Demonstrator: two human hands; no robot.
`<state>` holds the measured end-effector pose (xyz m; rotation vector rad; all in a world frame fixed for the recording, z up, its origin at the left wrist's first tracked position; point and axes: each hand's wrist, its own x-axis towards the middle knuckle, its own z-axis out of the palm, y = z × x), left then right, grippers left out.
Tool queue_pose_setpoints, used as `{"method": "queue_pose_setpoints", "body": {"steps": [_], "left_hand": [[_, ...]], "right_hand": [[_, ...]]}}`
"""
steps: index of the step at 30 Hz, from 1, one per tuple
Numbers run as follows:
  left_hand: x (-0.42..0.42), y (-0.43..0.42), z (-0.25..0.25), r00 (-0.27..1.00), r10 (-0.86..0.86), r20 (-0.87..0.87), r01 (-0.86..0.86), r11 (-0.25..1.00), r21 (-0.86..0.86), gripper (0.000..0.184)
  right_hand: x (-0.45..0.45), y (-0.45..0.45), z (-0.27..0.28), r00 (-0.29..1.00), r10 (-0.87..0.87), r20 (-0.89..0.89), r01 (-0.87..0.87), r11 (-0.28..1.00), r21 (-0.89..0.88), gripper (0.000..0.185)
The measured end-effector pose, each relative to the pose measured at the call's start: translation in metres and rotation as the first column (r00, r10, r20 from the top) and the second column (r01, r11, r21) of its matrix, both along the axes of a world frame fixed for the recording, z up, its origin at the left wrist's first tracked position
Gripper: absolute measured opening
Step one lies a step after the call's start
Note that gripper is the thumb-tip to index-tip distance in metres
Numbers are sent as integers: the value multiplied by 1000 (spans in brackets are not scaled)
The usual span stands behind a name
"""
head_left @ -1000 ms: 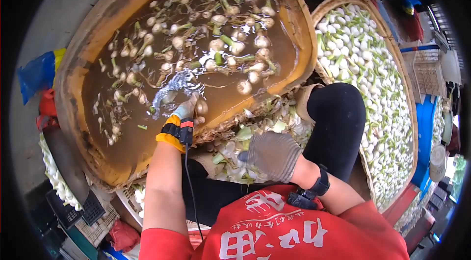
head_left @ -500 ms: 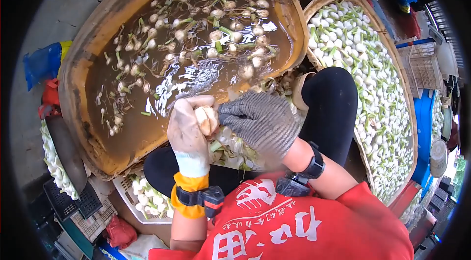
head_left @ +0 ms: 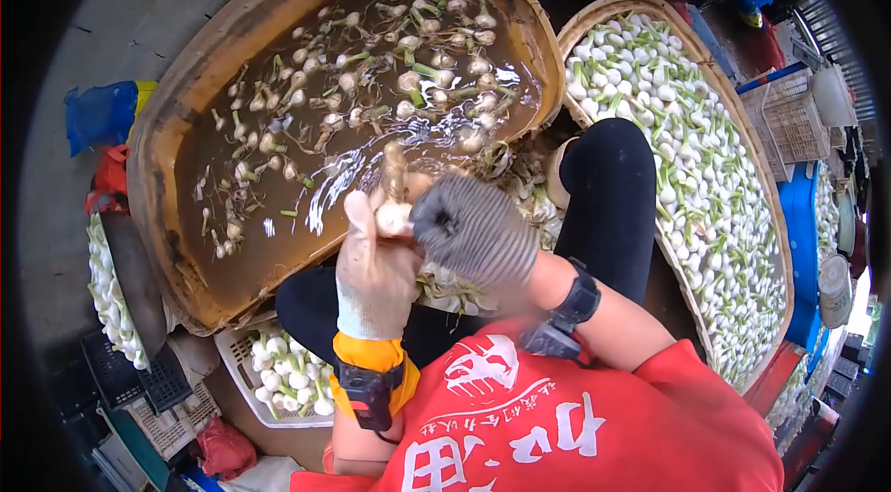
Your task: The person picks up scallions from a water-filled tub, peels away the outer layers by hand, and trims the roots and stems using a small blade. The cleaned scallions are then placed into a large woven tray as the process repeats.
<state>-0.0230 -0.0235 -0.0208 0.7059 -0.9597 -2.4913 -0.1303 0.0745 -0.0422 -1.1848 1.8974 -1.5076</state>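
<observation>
My left hand (head_left: 376,260), in a pale glove, is closed around a garlic bulb (head_left: 393,217) whose stalk points up and away from me. Against the bulb's right side press the curled fingers of my right hand (head_left: 478,227), in a dark grey knitted glove; whatever is pinched in them is hidden. Just beyond both hands lies a large tub (head_left: 212,292) of brown water, with unpeeled, rooty garlic bulbs (head_left: 408,82) floating in it. Peeled-off skins and leaves (head_left: 457,290) lie below my hands, between my knees.
On the right, a big basket (head_left: 568,35) is heaped with clean white garlic (head_left: 705,176). A white crate (head_left: 230,351) with more garlic sits at lower left. My knee (head_left: 613,172) rises between tub and basket. A blue container (head_left: 800,218) and a wicker-like crate (head_left: 789,121) stand far right.
The bulb has been turned, so its stalk now points upward. My left hand has shifted slightly right and down, with the right hand staying against the bulb. The view has shifted slightly.
</observation>
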Motion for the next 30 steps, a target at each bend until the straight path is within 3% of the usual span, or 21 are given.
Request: {"method": "queue_pose_setpoints", "body": {"steps": [1, 3, 5, 6, 7, 9, 11, 12, 14, 16, 17, 18, 19, 21, 22, 24, 25, 26, 27, 28, 30], "left_hand": [[-1, 9, -1, 987, 93, 128, -93, 996, -6, 65], [19, -1, 3, 919, -52, 390, 142, 968, -205, 64], [32, -4, -2, 907, -83, 412, 173, 967, -187, 63], [33, -3, 0, 893, -121, 433, 209, 965, -161, 61], [32, 5, 7, 946, -121, 300, 165, 978, -125, 57], [32, 12, 17, 950, -168, 263, 211, 967, -144, 54], [37, 12, 19, 956, -208, 208, 237, 963, -128, 50], [39, 14, 18, 955, -189, 230, 231, 958, -171, 50], [40, 17, 18, 951, -139, 276, 220, 931, -292, 46], [37, 21, 25, 932, -129, 339, 238, 923, -302, 44], [35, 23, 27, 907, -116, 405, 258, 913, -316, 42], [33, 25, 27, 911, -105, 399, 242, 918, -313, 41], [32, 27, 26, 909, -111, 402, 248, 918, -308, 41], [30, 29, 26, 895, -125, 428, 278, 907, -317, 42], [27, 33, 29, 908, -61, 415, 189, 943, -275, 45], [32, 30, 33, 935, -114, 336, 251, 882, -400, 49], [33, 31, 34, 934, -114, 338, 254, 878, -405, 51], [34, 31, 34, 934, -109, 339, 249, 879, -405, 51], [33, 31, 34, 933, -122, 339, 256, 887, -384, 51], [31, 30, 34, 932, -138, 336, 263, 895, -361, 51], [25, 36, 30, 936, -137, 324, 247, 912, -328, 51]], "right_hand": [[3, 1, 0, 1000, 5, -5, -5, 1000, -5, 14], [8, 2, 4, 956, 86, -280, -41, 986, 163, 17], [5, 2, 15, 945, 86, -316, -44, 989, 139, 20], [-4, -3, 18, 946, -26, -324, 73, 988, 133, 13], [-15, -9, 20, 933, -137, -331, 188, 974, 125, 7], [-54, -22, 20, 802, -467, -372, 469, 878, -90, 9], [-93, -29, 17, 745, -634, -207, 632, 770, -87, 10], [-95, -22, 16, 744, -636, -208, 631, 770, -95, 10], [-88, -8, 16, 832, -543, -117, 555, 819, 146, 13], [-58, 9, -7, 971, -219, 96, 220, 976, 0, 19], [-38, 19, 5, 946, -60, 319, 72, 997, -25, 31], [-25, 23, 26, 991, -35, 131, 15, 989, 149, 35], [-20, 20, 14, 938, 116, 328, -143, 988, 61, 34], [-15, 28, 4, 956, 90, -280, -98, 995, -15, 27], [-19, 30, 3, 957, 82, -278, -90, 996, -16, 27], [-33, 27, 9, 952, -240, -192, 221, 968, -115, 26], [-36, 18, -3, 919, -233, 319, 359, 829, -429, 23], [-60, 24, -19, 882, -441, -165, 373, 868, -328, 23], [-81, 33, -29, 618, -478, -624, 433, 870, -238, 24], [-79, 34, -27, 619, -478, -624, 431, 870, -239, 24], [-64, 42, -8, 966, -49, -254, 48, 999, -9, 30]]}}
